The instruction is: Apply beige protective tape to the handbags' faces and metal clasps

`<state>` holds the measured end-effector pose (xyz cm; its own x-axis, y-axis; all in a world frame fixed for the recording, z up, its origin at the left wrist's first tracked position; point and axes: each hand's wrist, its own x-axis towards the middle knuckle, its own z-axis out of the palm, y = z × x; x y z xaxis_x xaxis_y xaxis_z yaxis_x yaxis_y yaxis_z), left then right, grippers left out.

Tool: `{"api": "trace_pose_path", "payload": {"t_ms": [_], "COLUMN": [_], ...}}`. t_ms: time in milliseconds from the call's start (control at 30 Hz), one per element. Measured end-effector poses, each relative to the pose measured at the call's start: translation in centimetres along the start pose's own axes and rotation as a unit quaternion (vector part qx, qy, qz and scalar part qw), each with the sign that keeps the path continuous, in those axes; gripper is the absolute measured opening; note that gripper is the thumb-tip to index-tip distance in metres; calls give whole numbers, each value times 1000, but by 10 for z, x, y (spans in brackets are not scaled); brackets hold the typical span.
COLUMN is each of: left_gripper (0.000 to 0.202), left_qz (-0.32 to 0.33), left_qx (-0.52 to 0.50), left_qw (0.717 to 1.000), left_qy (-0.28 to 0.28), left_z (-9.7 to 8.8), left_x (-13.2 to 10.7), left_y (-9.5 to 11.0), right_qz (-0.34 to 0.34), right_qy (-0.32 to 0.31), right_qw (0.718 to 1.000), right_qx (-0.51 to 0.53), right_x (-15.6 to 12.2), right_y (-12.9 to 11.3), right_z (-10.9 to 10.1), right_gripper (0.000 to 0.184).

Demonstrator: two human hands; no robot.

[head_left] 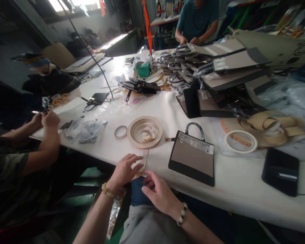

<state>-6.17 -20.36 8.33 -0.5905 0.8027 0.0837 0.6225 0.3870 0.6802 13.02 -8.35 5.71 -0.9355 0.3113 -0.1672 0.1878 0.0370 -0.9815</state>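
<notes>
My left hand (124, 170), with a yellow beaded bracelet, and my right hand (159, 194), with a black and white beaded bracelet, meet at the near table edge. Between them is a pale curved strip (143, 165), probably leather or card, pressed by the fingers of both hands. Just beyond lies a coiled beige strip (144, 132) with a small ring of the same strip (120, 132) beside it. To the right lies a black handbag with a taupe panel (191, 159), its handle pointing away from me.
The white worktable (233, 183) holds stacked bag panels, coiled handles and plastic bags. A roll of tape (240, 141) and a black bag panel (280, 171) lie to the right. A co-worker's hands (42, 119) work at the left, and another person (195, 23) works at the far end.
</notes>
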Motion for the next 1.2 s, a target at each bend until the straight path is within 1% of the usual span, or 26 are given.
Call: {"api": "trace_pose_path", "payload": {"t_ms": [67,100,200,267,333,400,467,500,567,667,733,800,867,933,1033,1133,1200], "left_gripper": [39,38,25,28,27,26,27,27,30,36,40,45,48,50,50,50,48], "left_qz": [11,11,-9,-31,-52,-69,-82,-89,-102,-116,-118,-113,-106,-97,-81,-50,-23], "left_qx": [-10,-14,-25,-41,-63,-85,-105,-113,-129,-153,-171,-188,-200,-204,-193,-172,-150], "left_qw": [999,999,999,998,997,994,991,990,986,981,978,976,974,974,978,983,988], "left_qy": [-36,-45,-40,-24,-10,-3,6,13,29,36,27,16,6,-3,-16,-34,-34], "left_z": [-3,-5,-4,0,5,7,6,4,-3,-15,-21,-24,-24,-24,-29,-39,-44], "left_x": [-12,-16,-24,-24,-23,-20,-15,-13,-8,-2,1,3,5,7,9,8,7], "left_y": [-1,0,4,9,16,19,18,15,6,-11,-18,-22,-24,-26,-35,-43,-43], "right_qz": [-2,-7,-20,-30,-49,-71,-82,-83,-80,-93,-141,-203,-232,-210,-147,-125,-122], "right_qy": [7,16,41,57,76,93,102,105,109,122,139,155,146,102,42,32,35], "right_qw": [1000,1000,999,998,996,993,991,991,986,969,958,948,949,962,977,981,982], "right_qx": [6,10,11,5,11,23,8,-17,-92,-192,-210,-189,-156,-139,-147,-145,-140], "right_x": [2,2,9,19,32,43,50,51,51,50,56,68,83,96,106,106,104], "right_y": [8,12,21,24,24,22,19,17,15,12,8,4,1,0,3,6,7], "right_z": [11,15,22,25,25,22,14,8,-4,-19,-22,-19,-13,-8,-5,-8,-9], "right_gripper": [55,59,73,78,72,59,48,46,48,57,54,46,39,30,19,15,13]}}
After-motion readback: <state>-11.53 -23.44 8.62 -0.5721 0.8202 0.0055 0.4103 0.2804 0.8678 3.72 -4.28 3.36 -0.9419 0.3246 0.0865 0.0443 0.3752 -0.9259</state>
